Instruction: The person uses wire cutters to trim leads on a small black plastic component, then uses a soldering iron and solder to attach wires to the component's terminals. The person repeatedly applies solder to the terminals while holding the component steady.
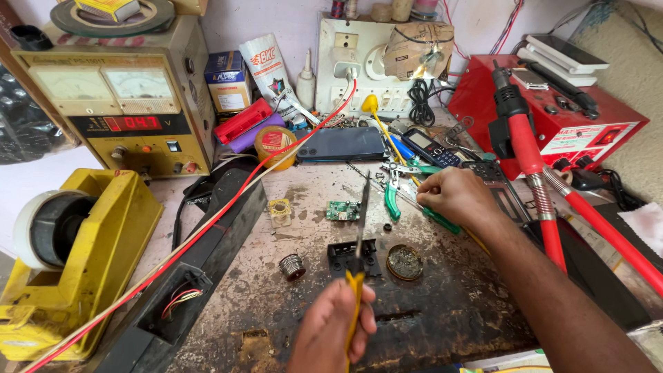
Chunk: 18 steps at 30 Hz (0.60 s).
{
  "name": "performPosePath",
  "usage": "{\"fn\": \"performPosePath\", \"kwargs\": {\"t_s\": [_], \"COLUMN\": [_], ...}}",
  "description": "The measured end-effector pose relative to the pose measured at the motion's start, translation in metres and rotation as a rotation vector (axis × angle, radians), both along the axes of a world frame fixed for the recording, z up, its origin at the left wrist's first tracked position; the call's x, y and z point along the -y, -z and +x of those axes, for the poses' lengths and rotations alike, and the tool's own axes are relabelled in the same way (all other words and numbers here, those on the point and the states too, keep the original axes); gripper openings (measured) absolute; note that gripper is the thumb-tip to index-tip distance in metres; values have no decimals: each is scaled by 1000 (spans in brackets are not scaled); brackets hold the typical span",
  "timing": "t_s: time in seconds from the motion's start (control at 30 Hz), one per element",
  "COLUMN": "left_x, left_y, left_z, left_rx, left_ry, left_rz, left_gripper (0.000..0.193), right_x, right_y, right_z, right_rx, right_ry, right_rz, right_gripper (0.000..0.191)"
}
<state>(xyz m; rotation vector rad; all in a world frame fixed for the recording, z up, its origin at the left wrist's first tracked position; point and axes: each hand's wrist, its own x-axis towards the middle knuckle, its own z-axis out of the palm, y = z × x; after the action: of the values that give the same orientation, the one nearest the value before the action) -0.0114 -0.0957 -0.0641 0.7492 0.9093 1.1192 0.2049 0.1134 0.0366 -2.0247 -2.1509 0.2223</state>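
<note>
The left hand [335, 331] is clenched around the yellow handle of a soldering iron [358, 242], whose dark shaft rises away from the person, its tip ending just above a small green circuit board [343, 211]. Just beyond the hand the shaft crosses a black plastic holder [343, 254] lying on the stained, scorched workbench [442, 311]. Beside that holder sit a round tin of dark flux [405, 262] on the right and a small spool of solder wire [292, 266] on the left.

The right hand [456, 197] is closed in a pinch, fingertips together at the left edge of the hand; what it grips is too small to tell. It hovers over green-handled pliers [391, 199].

Farther out lie a dark smartphone [342, 144], a keypad phone [431, 147] and a roll of yellow tape [275, 144]. A red wire [228, 207] runs diagonally across the bench. To the left stand a yellow tape dispenser [103, 262] and a power supply with 2 meters [124, 103]; to the right, a red rework station [552, 110] with its hot-air handle [521, 138].
</note>
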Motion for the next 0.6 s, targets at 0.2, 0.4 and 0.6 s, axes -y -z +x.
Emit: {"fn": "performPosePath", "kwargs": {"t_s": [0.2,0.4,0.6], "left_x": [-17,-11,-12], "left_y": [-24,-16,-14], "left_z": [-8,-10,-9], "left_rx": [122,147,142], "left_ry": [104,119,137], "left_rz": [123,91,105], "left_gripper": [44,47,49], "right_x": [0,4,0], "right_y": [-8,-17,-14], "right_z": [-6,-12,-7], "right_rx": [88,149,114], "right_ry": [-38,-135,-113], "right_rz": [-53,-77,-82], "right_gripper": [39,47,41]}}
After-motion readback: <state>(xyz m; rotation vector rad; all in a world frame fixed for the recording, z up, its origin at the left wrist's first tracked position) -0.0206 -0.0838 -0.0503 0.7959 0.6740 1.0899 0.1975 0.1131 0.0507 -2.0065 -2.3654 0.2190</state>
